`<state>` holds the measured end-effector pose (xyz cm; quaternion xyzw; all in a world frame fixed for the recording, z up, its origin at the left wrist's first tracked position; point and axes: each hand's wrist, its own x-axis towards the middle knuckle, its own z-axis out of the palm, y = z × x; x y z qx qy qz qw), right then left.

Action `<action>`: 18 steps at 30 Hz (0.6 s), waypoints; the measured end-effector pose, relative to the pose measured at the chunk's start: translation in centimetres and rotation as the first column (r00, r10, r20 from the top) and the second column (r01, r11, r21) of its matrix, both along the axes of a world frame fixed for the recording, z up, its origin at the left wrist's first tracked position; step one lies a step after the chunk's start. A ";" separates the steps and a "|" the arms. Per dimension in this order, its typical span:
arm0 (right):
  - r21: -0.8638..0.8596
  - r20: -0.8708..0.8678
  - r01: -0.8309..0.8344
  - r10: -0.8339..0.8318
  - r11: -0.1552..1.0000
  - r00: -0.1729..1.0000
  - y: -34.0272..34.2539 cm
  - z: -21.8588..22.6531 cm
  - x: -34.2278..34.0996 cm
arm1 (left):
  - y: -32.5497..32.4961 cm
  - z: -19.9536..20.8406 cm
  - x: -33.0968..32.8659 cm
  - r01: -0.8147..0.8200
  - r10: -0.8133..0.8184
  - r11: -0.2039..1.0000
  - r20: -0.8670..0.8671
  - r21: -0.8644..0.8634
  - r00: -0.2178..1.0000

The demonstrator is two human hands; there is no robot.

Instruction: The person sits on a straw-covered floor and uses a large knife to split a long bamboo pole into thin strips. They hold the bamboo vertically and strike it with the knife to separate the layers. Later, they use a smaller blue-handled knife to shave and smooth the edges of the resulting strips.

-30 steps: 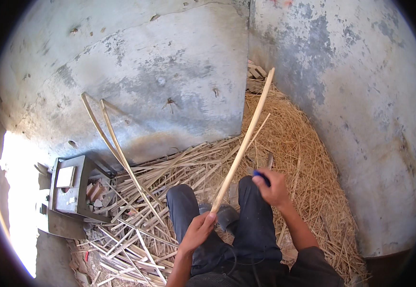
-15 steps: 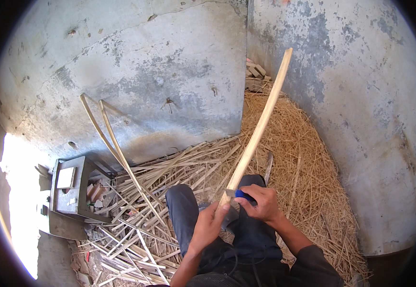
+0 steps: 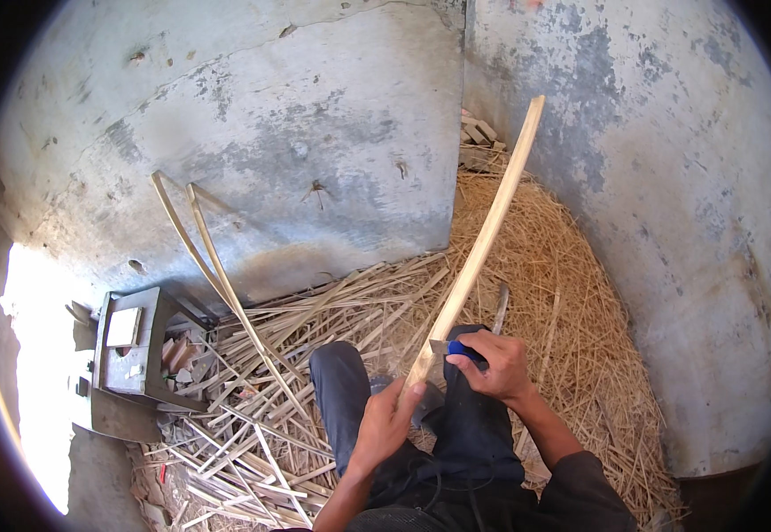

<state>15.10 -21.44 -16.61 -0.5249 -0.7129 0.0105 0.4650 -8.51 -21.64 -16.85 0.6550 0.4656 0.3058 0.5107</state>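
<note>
A long pale wooden strip (image 3: 483,253) slants up and away from me, its far end near the wall corner. My left hand (image 3: 385,418) is closed round its near end, thumb along the top. In my right hand (image 3: 498,368) is a knife (image 3: 462,349) with a blue handle, gripped between thumb and fingers. Its short grey blade touches the right edge of the strip, a little beyond my left hand. Both hands are over my knees.
Two thin wooden strips (image 3: 213,257) lean against the grey wall (image 3: 315,106). Slats (image 3: 253,461) lie heaped at left, shavings (image 3: 580,355) at right. A dark wooden stool (image 3: 128,346) lies on its side by bright light. A long blade-like piece (image 3: 501,308) rests on the shavings.
The knife and my right hand have moved slightly up and right along the strip, away from my left hand. My left hand still holds the near end.
</note>
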 end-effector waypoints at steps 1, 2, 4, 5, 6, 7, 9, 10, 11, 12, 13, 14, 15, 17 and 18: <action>-0.010 0.021 0.002 -0.002 1.000 1.000 0.0 0.2 0.0 | 0.0 0.0 -0.1 -0.003 0.003 1.000 -0.007 0.009 1.000; -0.019 0.043 0.006 -0.006 1.000 0.999 0.0 0.3 0.1 | -0.1 -0.1 -0.2 -0.006 0.007 1.000 -0.010 0.014 1.000; -0.008 -0.016 0.018 -0.018 1.000 1.000 0.5 -0.2 0.3 | -0.2 -0.3 -0.4 -0.013 0.014 1.000 -0.017 0.025 1.000; -0.001 -0.045 0.023 -0.023 1.000 0.999 0.8 -0.4 0.4 | -0.2 -0.1 -0.5 -0.016 0.017 1.000 -0.032 0.017 0.999; 0.003 -0.040 0.023 -0.023 1.000 0.999 0.9 -0.3 0.6 | -0.4 0.1 -0.7 -0.019 0.020 1.000 -0.047 0.008 0.999; 0.007 -0.034 0.023 -0.023 1.000 0.999 1.0 -0.1 0.7 | -0.4 0.3 -0.8 -0.023 0.022 1.000 -0.062 -0.001 0.998; 0.010 -0.026 0.017 -0.016 1.000 1.000 1.2 0.0 0.9 | -0.5 -0.2 -1.3 -0.024 0.025 1.000 -0.063 0.012 0.998; 0.010 -0.022 0.010 -0.010 1.000 1.000 1.3 0.0 0.9 | -0.6 -0.4 -1.5 -0.025 0.027 0.999 -0.064 0.019 0.998; 0.009 -0.018 0.005 -0.005 1.000 1.000 1.3 0.0 0.9 | -0.6 -0.4 -1.7 -0.029 0.030 0.999 -0.071 0.016 0.997; 0.012 -0.015 0.001 -0.001 1.000 1.000 1.4 0.0 0.9 | -0.7 -0.4 -1.8 -0.034 0.035 0.999 -0.079 0.013 0.996; 0.014 -0.012 -0.003 0.003 1.000 1.000 1.5 -0.1 0.8 | -0.8 -0.4 -1.9 -0.038 0.039 0.999 -0.086 0.010 0.996; 0.018 -0.009 -0.007 0.007 1.000 1.000 1.6 -0.2 0.7 | -0.8 -0.2 -2.0 -0.044 0.044 0.999 -0.086 0.005 0.995; 0.019 -0.010 -0.009 0.009 1.000 1.000 1.8 -0.3 0.7 | -0.9 0.0 -2.1 -0.049 0.049 0.999 -0.085 -0.001 0.995; 0.020 -0.011 -0.015 0.015 1.000 1.000 2.0 -0.5 0.8 | -1.1 0.1 -2.3 -0.055 0.055 0.998 -0.090 -0.004 0.994; 0.013 -0.005 -0.017 0.017 1.000 1.000 2.0 -0.5 0.7 | -1.2 0.1 -2.5 -0.055 0.055 0.998 -0.096 -0.002 0.994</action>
